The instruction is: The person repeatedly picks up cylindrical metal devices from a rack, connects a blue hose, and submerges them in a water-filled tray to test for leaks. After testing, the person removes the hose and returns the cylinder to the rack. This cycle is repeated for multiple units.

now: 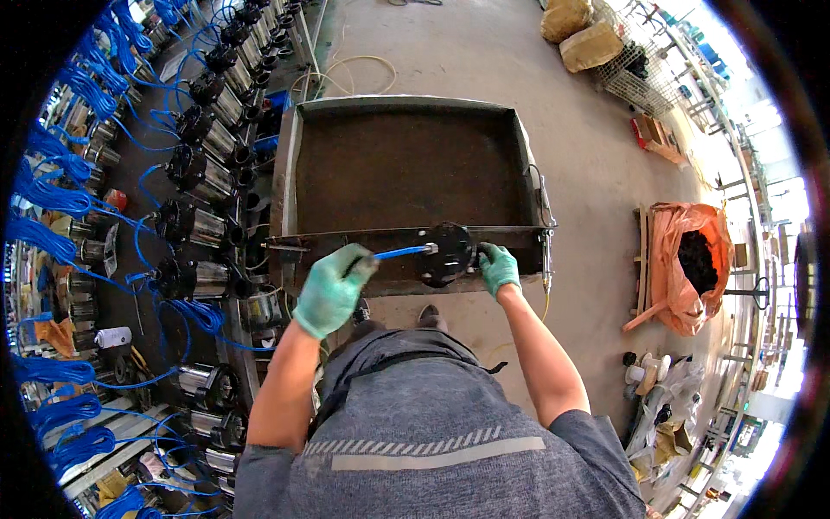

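Observation:
In a green glove, my left hand [328,292] is closed around a blue cable [400,253]. The cable runs right into a metal fitting on a round black pump cover [451,258] with several bolts around its rim. At the cover's right edge is my right hand [499,270], also gloved, its fingers closed on that edge. The cover is held above the near ledge of a metal tank [411,164] with a brown, stained inside. What lies under the cover is hidden.
Rows of steel pump bodies [207,229] with coiled blue cables [65,195] line the left. An orange bulk bag [687,268] with dark pieces inside stands at the right, a wire cage [640,82] beyond it. A thin hose [372,59] lies on the floor behind the tank.

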A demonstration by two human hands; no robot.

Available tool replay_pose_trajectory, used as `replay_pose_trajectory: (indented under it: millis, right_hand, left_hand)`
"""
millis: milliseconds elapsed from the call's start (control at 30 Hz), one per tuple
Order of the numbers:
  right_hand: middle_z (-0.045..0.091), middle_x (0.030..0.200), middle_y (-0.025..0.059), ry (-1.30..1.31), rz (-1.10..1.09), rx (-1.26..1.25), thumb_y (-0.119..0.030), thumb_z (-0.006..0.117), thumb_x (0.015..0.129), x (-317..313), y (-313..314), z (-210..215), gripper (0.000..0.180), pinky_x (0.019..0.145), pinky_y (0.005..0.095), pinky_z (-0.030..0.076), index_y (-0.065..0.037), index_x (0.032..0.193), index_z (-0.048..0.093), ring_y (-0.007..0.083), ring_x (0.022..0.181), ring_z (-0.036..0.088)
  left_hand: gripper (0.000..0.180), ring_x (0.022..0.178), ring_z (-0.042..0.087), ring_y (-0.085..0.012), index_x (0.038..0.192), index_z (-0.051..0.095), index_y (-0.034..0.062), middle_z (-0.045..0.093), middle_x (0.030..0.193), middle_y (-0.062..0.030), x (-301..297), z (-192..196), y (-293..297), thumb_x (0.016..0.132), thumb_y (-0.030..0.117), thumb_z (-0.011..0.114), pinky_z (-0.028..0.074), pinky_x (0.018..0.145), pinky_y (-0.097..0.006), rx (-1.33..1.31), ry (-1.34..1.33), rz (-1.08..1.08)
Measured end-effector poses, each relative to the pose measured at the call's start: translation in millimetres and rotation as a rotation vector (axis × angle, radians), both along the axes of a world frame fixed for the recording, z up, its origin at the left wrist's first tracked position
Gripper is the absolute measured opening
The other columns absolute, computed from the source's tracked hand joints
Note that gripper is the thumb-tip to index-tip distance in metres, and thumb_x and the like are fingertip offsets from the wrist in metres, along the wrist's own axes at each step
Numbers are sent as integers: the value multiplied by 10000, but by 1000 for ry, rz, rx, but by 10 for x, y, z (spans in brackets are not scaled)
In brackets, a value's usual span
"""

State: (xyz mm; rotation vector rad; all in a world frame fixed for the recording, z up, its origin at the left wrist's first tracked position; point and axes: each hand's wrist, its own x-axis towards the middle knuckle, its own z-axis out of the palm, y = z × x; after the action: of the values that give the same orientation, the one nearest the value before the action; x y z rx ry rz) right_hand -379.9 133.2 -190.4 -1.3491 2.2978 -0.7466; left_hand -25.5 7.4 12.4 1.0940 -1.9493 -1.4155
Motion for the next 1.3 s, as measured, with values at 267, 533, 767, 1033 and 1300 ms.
replay_pose_trajectory:
  millis: [267,533,767,1033,1300]
  right_hand:
    - [698,1121,213,27,-75,103,-157,641,938,34,-24,-351,265,916,456,538,-76,1179,717,414,1056,662]
    - [702,1176,222,6,-83,246,-171,619,943,7,-77,-192,351,946,463,536,-87,1280,666,415,1096,665]
    - [669,1221,175,-164,123,29,-49,635,809,-56,-190,188,461,996,422,524,-95,1267,669,397,1127,645]
    - [639,1250,117,82,418,63,-221,647,893,1308,-768,1373,210,886,478,543,-149,1080,713,391,1066,658]
    - [637,1216,133,167,423,58,-164,611,908,1402,-824,1231,180,866,487,540,-111,1062,688,400,1049,661]
  left_hand:
    - [279,857,635,-139,1022,699,8,714,886,-61,-374,-42,-72,1036,282,647,507,808,-302,53,39,-61]
    - [268,843,632,-137,1022,701,7,722,889,-69,-324,-150,42,1025,273,666,511,793,-302,80,48,-13]
    - [294,729,599,-200,988,698,3,685,797,-126,439,-135,-195,1026,290,650,501,712,-360,-133,-25,279]
    - [400,1030,662,-446,1095,724,24,705,1094,-263,1521,-1466,-225,986,391,606,525,881,-479,41,-382,522]
    - [248,1006,655,-412,1088,686,48,691,1073,-210,2215,-1404,-154,911,221,709,517,903,-498,-323,-500,1109]
